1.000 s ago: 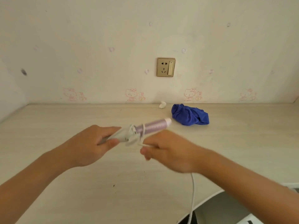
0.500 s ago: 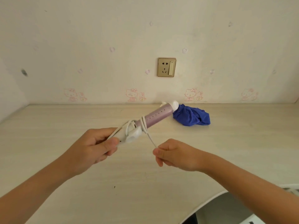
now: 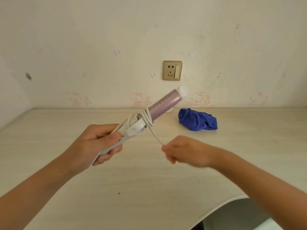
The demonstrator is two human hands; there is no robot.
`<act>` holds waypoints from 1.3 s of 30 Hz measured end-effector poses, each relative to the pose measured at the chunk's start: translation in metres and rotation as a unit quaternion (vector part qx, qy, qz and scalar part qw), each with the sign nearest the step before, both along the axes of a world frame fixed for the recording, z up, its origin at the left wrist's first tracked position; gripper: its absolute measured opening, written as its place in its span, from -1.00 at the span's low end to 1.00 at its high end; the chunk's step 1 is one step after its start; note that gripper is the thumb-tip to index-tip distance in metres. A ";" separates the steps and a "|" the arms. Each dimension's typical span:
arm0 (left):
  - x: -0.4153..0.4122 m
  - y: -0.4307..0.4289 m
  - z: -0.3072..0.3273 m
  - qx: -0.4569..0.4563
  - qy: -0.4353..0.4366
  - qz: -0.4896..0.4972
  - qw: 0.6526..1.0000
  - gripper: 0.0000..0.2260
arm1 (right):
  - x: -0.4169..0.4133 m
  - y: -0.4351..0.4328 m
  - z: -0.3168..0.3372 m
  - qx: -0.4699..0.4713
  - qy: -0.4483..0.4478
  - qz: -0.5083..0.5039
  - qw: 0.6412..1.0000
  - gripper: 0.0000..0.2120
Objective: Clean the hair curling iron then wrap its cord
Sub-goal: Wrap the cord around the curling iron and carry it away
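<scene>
– where's the curling iron (image 3: 163,103)?
– held up over the surface (image 3: 49,138), its purple barrel slanting toward two o'clock and its white tip in front of the wall (image 3: 83,39).
– and the cord (image 3: 147,117)?
– a few white turns are wound round where the barrel meets the handle. one taut strand runs off toward four o'clock.
– who's holding what?
– the left hand (image 3: 98,143) is wrapped round the white handle, thumb on top. the right hand (image 3: 184,151) is clenched and pinches that strand; it looks a little blurred.
– anything else about?
– a crumpled blue cloth (image 3: 197,121) lies on the surface at three o'clock of the coils, apart from the iron. a gold socket (image 3: 172,70) sits on the wall at twelve o'clock above the barrel, and pink cat stickers (image 3: 137,98) run along the foot of the wall.
</scene>
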State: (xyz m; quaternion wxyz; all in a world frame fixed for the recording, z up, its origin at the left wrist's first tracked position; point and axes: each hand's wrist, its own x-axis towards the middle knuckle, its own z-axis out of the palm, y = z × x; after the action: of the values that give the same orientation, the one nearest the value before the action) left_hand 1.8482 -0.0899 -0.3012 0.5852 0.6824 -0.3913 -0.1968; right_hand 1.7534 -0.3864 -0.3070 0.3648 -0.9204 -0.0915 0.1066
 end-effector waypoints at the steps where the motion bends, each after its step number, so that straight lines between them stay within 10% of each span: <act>1: 0.002 -0.003 0.001 0.024 -0.041 0.036 0.998 -0.63 | -0.007 0.009 -0.001 -0.019 -0.008 0.026 0.999 -0.55; 5: 0.000 -0.011 -0.005 0.213 -0.248 0.038 0.944 -0.74 | -0.009 0.016 0.029 0.001 -0.099 0.052 0.994 -0.62; 10: -0.007 -0.014 -0.007 0.169 -0.052 -0.129 0.976 -0.55 | 0.010 -0.015 0.030 0.128 -0.056 -0.020 0.990 -0.61; 18: -0.009 0.000 -0.018 0.077 0.030 -0.165 0.983 -0.55 | 0.005 -0.027 -0.007 0.294 0.049 -0.030 0.954 -0.72; 24: -0.011 -0.018 -0.026 0.108 -0.158 0.043 0.981 -0.72 | -0.021 0.023 0.000 -0.107 0.009 0.035 0.994 -0.57; 27: -0.015 -0.021 -0.025 0.166 -0.199 0.075 0.963 -0.73 | -0.017 0.021 0.026 -0.124 -0.027 0.037 0.991 -0.62; 31: -0.010 -0.019 -0.015 0.230 -0.135 -0.050 0.962 -0.65 | 0.002 -0.004 0.043 -0.003 -0.028 0.047 0.999 -0.75; 39: -0.023 -0.024 -0.030 0.037 0.070 -0.211 0.974 -0.62 | 0.003 -0.029 0.002 0.331 0.004 0.027 0.943 -0.90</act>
State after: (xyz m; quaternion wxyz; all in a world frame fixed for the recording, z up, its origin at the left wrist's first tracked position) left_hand 1.8247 -0.1143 -0.3316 0.5306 0.5899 -0.4775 -0.3774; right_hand 1.7566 -0.4154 -0.3053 0.6465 -0.7444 -0.1449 0.0837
